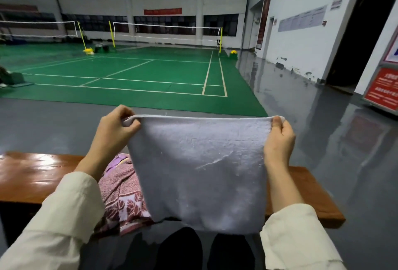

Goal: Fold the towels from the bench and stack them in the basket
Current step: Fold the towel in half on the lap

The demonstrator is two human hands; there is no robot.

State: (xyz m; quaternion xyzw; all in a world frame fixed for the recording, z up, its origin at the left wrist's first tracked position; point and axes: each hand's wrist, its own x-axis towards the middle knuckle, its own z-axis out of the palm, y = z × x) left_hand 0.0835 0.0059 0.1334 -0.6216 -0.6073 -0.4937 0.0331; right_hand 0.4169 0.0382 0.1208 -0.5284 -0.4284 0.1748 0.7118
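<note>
L hand (117, 124): pinches the grey towel (200, 168) at its 10 o'clock corner, thumb over curled fingers.
R hand (280, 138): pinches the 2 o'clock corner, so the top edge runs taut & level.
Grey towel: hangs flat btwn my hands, over the table (36, 175) edge. I hold it up so it drops w/o creases, prob. ready for a fold.
Patterned towel (122, 194): heaped on the table at 8 o'clock of the grey one, partly behind it, not yet folded.
Basket: not in view.
</note>
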